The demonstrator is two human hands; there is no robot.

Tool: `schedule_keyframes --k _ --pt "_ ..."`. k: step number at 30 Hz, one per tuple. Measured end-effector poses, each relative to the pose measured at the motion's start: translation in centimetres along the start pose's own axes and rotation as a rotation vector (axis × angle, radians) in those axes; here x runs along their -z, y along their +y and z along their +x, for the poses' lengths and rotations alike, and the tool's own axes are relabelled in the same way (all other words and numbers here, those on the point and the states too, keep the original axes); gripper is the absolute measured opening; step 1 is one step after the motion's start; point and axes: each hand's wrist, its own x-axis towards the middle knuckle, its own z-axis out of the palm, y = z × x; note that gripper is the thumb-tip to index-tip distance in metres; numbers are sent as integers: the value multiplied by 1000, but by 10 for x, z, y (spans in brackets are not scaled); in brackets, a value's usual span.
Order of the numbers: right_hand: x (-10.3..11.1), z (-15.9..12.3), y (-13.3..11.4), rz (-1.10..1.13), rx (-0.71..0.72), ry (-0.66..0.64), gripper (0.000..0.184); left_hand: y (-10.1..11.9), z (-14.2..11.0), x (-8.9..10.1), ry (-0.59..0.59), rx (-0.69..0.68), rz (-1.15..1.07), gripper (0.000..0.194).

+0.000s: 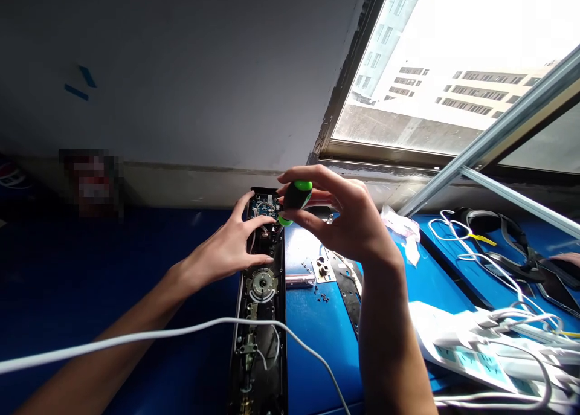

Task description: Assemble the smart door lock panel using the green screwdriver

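Along a blue workbench [317, 342], an opened electronic door lock panel [258, 342] lying lengthwise, its black frame showing wiring and metal latch parts, with a circuit board [263, 208] at the far end. Left hand [226, 249] open over that far end, fingers draped across the board and frame, steadying rather than clenching. Right hand [348, 221] pinching a small screwdriver with a green and black handle [296, 196] between thumb and fingertips, its shaft hidden, any contact with the board impossible to tell. Panel probably stiff and fairly heavy, best held by the long frame edges; board and thin wires probably fragile, better left ungripped. Screwdriver probably light, easy to turn by the handle with the fingertips. Just beside the panel, a small metal plate [322, 269], a silver cylinder [299, 280] and scattered tiny screws [322, 297], likely fiddly to pick up. Across the foreground, a white cable [149, 332]; off to the right, a white power strip [462, 348].
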Motion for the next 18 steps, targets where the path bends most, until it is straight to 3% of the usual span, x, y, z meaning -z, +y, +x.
schedule_keyframes --k 10,18 --pt "-3 1 -2 -51 9 -10 32 2 -1 2 5 -31 55 79" --pt "2 0 0 -19 16 117 33 8 -5 7 5 13 188 73"
